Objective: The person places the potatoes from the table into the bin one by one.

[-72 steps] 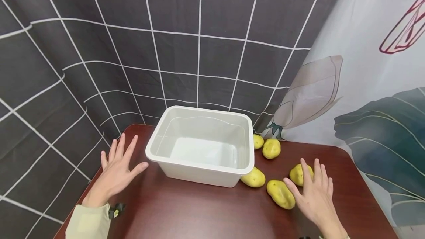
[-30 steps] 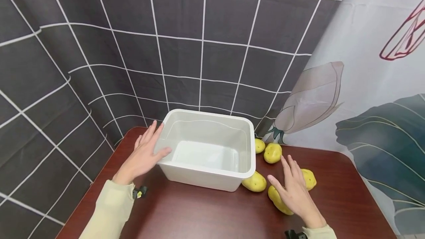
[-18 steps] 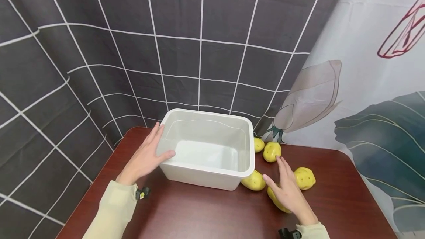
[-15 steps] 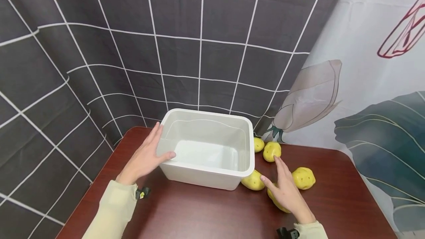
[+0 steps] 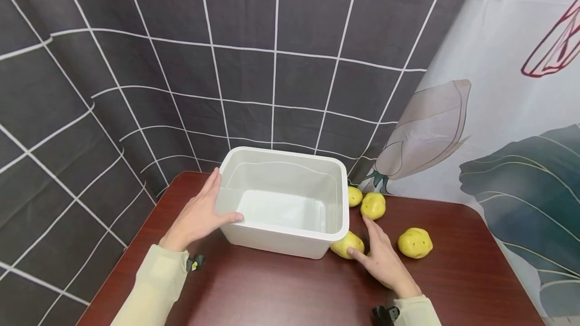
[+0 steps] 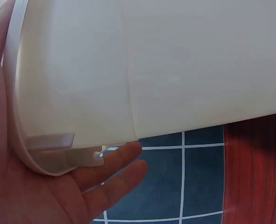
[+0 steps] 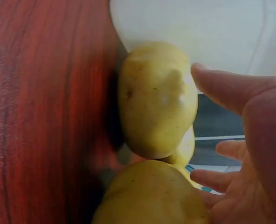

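Note:
A white plastic tub (image 5: 272, 243) stands on the table. My left hand (image 5: 197, 218) holds its front left corner, thumb over the front rim and fingers outside the left wall. In the left wrist view, the tub's rim (image 6: 14, 93) runs along the palm. My right hand (image 5: 382, 260) hovers with spread fingers over the potatoes, its thumb close to the potato (image 5: 346, 244) against the tub's right side. In the right wrist view, that potato (image 7: 156, 98) lies beyond a nearer potato (image 7: 149, 196), which the hand mostly covers in the head view. I cannot tell whether the thumb touches.
Two more potatoes (image 5: 373, 206) lie behind the tub's right end, and another potato (image 5: 415, 243) sits right of my right hand. The dark red table (image 5: 272, 291) meets a grey gridded curtain (image 5: 244, 79) at the back and left, and a white patterned curtain (image 5: 507, 114) at the right.
My left hand has moved right onto the tub's corner, its thumb now down on the rim. The right hand has moved left and lower, uncovering the rightmost potato.

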Available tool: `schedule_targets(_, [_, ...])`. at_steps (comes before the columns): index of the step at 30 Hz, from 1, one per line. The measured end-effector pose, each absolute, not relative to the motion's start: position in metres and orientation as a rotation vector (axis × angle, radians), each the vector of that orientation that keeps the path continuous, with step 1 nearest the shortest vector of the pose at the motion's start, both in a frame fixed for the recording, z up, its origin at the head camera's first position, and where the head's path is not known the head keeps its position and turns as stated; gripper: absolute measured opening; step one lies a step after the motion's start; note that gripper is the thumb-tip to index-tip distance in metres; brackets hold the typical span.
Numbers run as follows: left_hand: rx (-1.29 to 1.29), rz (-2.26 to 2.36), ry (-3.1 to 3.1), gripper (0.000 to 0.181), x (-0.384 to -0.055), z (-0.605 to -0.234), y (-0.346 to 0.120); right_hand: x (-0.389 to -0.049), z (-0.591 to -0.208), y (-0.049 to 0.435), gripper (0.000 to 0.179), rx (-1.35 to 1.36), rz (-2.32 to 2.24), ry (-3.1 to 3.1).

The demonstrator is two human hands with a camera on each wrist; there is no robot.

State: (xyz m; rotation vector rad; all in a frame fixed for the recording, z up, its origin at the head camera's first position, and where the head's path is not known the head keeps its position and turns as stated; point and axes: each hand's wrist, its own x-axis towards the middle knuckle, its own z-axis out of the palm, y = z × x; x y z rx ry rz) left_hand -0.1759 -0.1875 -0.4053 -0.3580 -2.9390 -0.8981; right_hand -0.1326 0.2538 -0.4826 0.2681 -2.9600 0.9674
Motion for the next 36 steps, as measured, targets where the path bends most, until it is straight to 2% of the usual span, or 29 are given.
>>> schedule_targets(20, [-0.382, -0.894, -2.907, 0.122, -0.176, -0.408, -0.188, -0.144, -0.487, 0.237, 0.094, 0.341, 0.721, -3.141])
schedule_targets(36, [-0.373, -0.882, -2.909, 0.123, -0.177, -0.409, -0.188, -0.147, -0.488, 0.234, 0.084, 0.325, 0.646, -3.166])
